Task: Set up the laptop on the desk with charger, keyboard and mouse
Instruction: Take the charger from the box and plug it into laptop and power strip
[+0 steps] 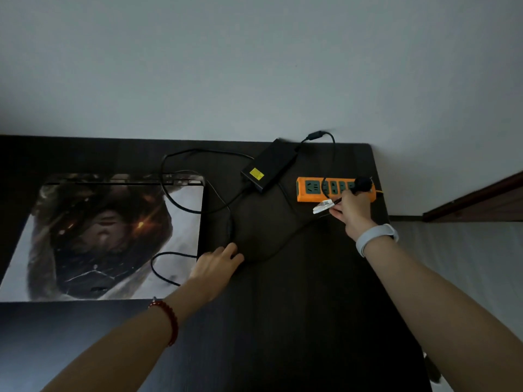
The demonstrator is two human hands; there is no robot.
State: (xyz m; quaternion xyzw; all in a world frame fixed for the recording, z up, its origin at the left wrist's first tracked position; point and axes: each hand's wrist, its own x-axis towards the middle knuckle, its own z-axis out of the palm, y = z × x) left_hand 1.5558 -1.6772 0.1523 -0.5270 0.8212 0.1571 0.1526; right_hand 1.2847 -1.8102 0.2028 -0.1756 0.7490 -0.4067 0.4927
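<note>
Right hand [352, 212] at the near edge of the orange power strip [311, 193], fingers pinching the black cable by its white tag [322, 206], just under the black plug [363, 183]. Plug sitting on the strip's right end; hard to tell in the dim light if pushed all the way in. Left hand [216, 264] lying flat and spread on the dark desk [283, 321], well left of the strip, touching the loose cable. Charger brick [268, 168] just left of the strip. Laptop [113, 236] closed, far left of the strip. Best to line up the pins, push straight down, hold the strip steady, keep loops from tangling
</note>
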